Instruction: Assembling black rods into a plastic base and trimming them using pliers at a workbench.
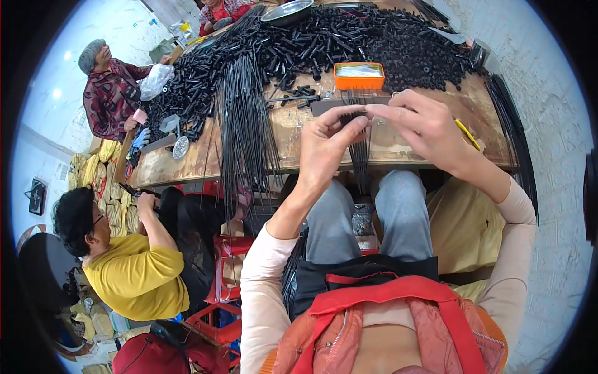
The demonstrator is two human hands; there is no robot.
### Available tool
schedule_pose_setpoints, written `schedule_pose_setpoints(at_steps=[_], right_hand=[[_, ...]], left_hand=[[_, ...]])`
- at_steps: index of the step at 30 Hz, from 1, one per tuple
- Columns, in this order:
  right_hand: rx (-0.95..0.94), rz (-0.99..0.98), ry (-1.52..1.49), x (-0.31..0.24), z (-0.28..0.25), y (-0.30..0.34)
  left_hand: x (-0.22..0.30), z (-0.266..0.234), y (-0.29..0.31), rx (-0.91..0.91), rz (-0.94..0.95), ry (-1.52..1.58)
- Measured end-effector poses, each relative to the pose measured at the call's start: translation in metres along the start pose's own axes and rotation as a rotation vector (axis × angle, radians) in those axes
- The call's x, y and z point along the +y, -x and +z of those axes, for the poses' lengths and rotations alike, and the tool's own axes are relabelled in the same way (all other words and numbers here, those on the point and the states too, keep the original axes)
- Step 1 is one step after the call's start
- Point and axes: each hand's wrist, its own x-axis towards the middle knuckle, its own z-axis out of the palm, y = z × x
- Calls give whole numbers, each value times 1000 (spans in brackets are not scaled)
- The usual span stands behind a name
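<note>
My left hand [325, 142] is closed around the upper ends of a bundle of thin black rods [359, 159], thumb pressed against them, above the table's near edge. The rods hang down toward my knees. My right hand [423, 128] reaches in from the right, its fingertips pinched together at the rod tops beside my left fingers. Whatever small thing lies between those right fingertips is too small to make out. Just beyond my hands stands an orange tray [359, 83] holding thin silvery pins.
Heaps of black tubular parts [299, 43] cover the far side of the wooden table [293, 134]. Long black rods [246, 118] overhang its edge to the left. A yellow-handled tool [468, 134] lies to the right. A person in yellow [137, 274] sits at my left; others are farther off.
</note>
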Motion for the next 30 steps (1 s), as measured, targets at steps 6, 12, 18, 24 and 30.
schedule_pose_setpoints(at_steps=[6, 12, 18, 24, 30], right_hand=[[-84, 57, 136, -14, -1, 7], [-63, 101, 75, -20, 4, 7], [-37, -16, 116, -7, 2, 7], [-2, -176, 156, 3, -9, -7], [13, -250, 49, 5, -1, -17]], left_hand=[[-1, 1, -2, 21, -10, -3], [-1, 1, 0, 34, -5, -10], [0, 1, 1, 27, -2, 4], [4, 1, 0, -33, -38, 9], [3, -1, 0, -19, -54, 27]])
